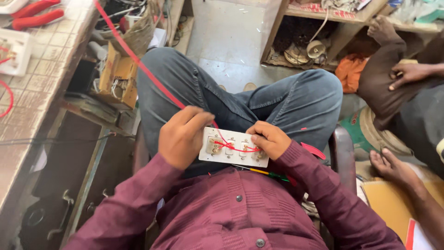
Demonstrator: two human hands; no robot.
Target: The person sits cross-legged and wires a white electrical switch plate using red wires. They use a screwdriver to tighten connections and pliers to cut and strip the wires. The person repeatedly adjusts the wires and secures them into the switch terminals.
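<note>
currently the white switch plate [233, 147], laid back-up on the lap, is being wired: it is steadied by the closed right hand [269, 139] while the red wire [152, 76] is pinched by the left hand [181, 135], and careful seating at a terminal seems called for.

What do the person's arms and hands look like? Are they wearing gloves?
No gloves. The left hand and right hand are bare, with no rings or watch showing. Both arms wear long maroon sleeves of a faintly checked, buttoned shirt, reaching the wrists.
</note>
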